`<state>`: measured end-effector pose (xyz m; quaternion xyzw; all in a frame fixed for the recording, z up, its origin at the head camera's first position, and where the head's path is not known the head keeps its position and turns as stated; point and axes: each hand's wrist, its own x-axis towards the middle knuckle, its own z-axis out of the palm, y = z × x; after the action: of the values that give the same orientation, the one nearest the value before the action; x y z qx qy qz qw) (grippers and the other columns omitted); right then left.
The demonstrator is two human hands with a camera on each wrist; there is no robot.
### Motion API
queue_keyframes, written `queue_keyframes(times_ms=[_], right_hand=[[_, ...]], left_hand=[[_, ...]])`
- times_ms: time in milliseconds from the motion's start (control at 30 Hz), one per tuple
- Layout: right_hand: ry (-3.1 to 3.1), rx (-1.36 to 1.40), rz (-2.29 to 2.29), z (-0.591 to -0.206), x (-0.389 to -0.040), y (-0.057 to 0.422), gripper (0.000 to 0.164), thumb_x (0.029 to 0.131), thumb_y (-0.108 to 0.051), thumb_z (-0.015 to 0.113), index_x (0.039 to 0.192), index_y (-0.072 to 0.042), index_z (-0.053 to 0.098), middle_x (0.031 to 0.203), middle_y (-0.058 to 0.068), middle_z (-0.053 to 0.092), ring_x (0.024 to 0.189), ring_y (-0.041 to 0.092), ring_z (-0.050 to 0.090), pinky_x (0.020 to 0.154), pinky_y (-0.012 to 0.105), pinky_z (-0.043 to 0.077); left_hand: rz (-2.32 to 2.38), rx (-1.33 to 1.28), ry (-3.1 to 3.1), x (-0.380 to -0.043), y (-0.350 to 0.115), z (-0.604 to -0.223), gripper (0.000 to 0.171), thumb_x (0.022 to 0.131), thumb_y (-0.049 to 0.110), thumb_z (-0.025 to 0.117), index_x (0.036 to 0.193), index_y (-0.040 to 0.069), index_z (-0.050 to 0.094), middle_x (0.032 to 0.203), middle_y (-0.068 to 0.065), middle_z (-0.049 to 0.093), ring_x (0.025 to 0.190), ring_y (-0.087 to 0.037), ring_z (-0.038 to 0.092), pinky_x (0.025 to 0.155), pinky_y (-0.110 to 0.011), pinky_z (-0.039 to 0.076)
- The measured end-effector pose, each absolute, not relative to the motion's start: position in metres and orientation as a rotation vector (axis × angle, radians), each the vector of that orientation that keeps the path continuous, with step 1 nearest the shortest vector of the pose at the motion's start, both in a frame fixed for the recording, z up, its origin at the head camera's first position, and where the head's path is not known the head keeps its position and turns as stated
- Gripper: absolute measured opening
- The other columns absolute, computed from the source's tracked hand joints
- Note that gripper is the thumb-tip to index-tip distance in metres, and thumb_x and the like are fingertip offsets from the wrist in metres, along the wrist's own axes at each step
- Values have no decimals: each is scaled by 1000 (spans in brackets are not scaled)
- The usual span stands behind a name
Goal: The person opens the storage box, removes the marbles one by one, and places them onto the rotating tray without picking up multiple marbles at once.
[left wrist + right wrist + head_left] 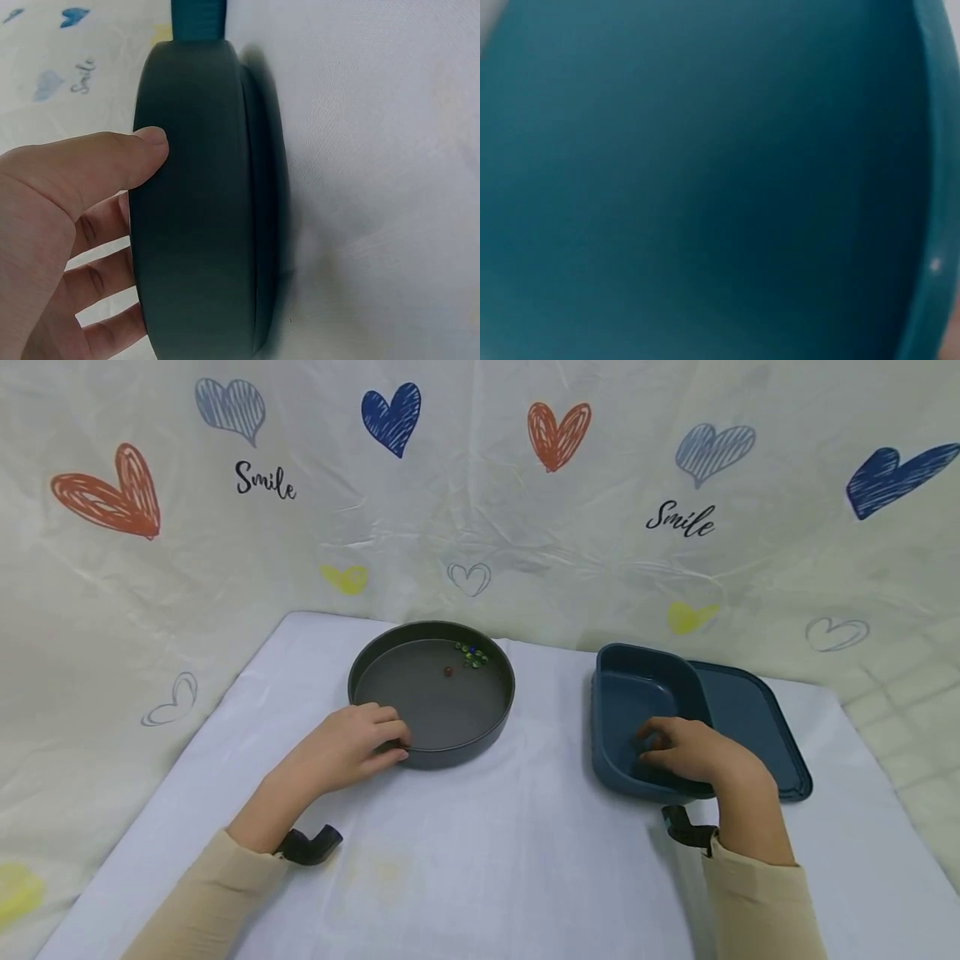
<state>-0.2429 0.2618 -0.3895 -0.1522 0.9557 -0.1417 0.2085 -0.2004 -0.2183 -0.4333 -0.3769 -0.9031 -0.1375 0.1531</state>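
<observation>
A round dark grey pan (431,710) stands left of centre in the head view. Several small green marbles (474,661) and a blue one lie by its far right wall, with a brown marble (448,671) nearer the middle. My left hand (367,739) holds the pan's near left rim. In the left wrist view the thumb (139,157) presses the outer wall, fingers on the inner side. My right hand (686,749) reaches into a dark blue box (622,693) with fingers bent down; whether they hold something, I cannot tell.
A dark blue lid (757,727) lies flat to the right of the box, partly behind it. White cloth (525,860) covers the table, and a curtain printed with hearts hangs behind. A black wrist camera (311,845) sits at each sleeve.
</observation>
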Motion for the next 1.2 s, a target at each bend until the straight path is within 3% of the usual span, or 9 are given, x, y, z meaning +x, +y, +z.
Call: queue_keyframes(times_ms=[600, 867, 1200], right_hand=[[2558, -388, -409, -394, -242, 260, 37, 91, -30, 71, 121, -9, 63, 116, 16, 67, 102, 29, 62, 78, 45, 51], [2518, -394, -502, -404, -247, 260, 32, 90, -22, 73, 116, -11, 60, 98, 5, 66, 84, 19, 59, 71, 36, 48], [2444, -442, -662, -410, -248, 244, 25, 86, 1, 59, 109, -9, 56, 73, 4, 52, 65, 19, 48, 61, 34, 38]], left_hand=[[-405, -1090, -2585, -200, -217, -433, 11, 86, 24, 80, 93, 23, 71, 88, 11, 62, 77, -10, 57, 68, -30, 49], [-403, -1092, -2594, -201, -217, -433, 11, 87, 23, 79, 92, 23, 70, 88, 11, 61, 77, -11, 56, 67, -30, 48], [-390, -1093, -2598, -200, -218, -433, 11, 87, 23, 79, 93, 23, 70, 88, 11, 61, 76, -11, 57, 68, -29, 49]])
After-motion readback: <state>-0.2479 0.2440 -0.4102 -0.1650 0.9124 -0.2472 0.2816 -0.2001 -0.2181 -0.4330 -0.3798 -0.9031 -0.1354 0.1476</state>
